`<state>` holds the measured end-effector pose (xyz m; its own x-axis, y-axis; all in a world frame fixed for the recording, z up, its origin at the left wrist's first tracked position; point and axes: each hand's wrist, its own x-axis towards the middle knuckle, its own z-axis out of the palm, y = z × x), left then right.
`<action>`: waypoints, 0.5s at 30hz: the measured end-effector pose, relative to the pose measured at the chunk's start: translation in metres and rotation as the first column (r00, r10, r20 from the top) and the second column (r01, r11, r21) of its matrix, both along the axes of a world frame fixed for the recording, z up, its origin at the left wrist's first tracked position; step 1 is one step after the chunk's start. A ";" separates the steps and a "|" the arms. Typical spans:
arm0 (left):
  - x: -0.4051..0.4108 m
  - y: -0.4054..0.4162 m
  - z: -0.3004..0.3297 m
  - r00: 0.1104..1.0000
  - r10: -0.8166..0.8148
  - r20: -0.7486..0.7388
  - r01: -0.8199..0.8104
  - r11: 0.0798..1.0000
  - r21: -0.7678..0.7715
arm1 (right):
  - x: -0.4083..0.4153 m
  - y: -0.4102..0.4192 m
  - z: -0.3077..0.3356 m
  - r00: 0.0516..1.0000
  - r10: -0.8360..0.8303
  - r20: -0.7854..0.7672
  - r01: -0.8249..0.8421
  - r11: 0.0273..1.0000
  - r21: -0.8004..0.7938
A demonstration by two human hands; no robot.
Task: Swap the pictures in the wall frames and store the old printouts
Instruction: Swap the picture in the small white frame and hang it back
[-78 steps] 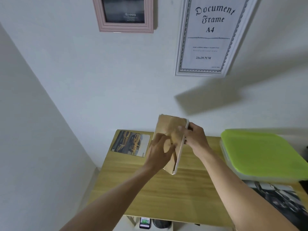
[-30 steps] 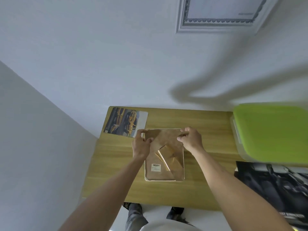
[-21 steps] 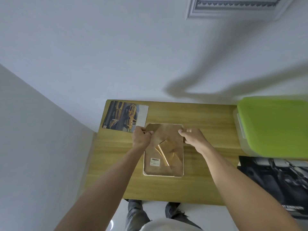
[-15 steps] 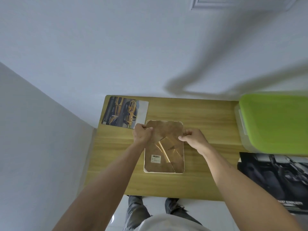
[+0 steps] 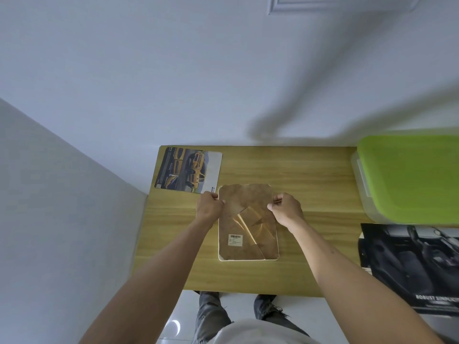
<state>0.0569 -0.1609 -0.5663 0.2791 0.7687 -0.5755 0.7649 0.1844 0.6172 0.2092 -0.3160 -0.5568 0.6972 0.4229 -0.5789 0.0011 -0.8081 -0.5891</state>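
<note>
Our left hand and right hand pinch the side edges of the picture frame, lying face down on the wooden table. We should loosen both sides evenly, lifting the backing flat; the car printout waits nearby.

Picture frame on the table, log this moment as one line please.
picture frame face down on table | left hand at left edge | right hand at right edge | car printout beside
</note>
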 end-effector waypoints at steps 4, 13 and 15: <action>-0.003 -0.002 0.007 0.992 -0.125 0.010 0.125 0.992 0.011 | 0.002 -0.003 0.009 0.999 -0.004 -0.033 0.005 0.999 0.039; -0.014 -0.013 0.017 0.989 -0.119 0.090 0.115 0.992 0.055 | 0.001 -0.015 0.014 0.992 0.044 -0.120 -0.029 0.991 0.130; -0.012 -0.014 0.019 0.991 -0.048 0.128 0.045 0.999 0.026 | 0.003 -0.020 0.013 0.987 0.106 -0.118 -0.086 0.983 0.159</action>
<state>0.0453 -0.1753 -0.5473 0.3851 0.7657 -0.5151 0.6863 0.1355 0.7145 0.2117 -0.3364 -0.5435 0.5753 0.5747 -0.5821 -0.0071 -0.7081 -0.7061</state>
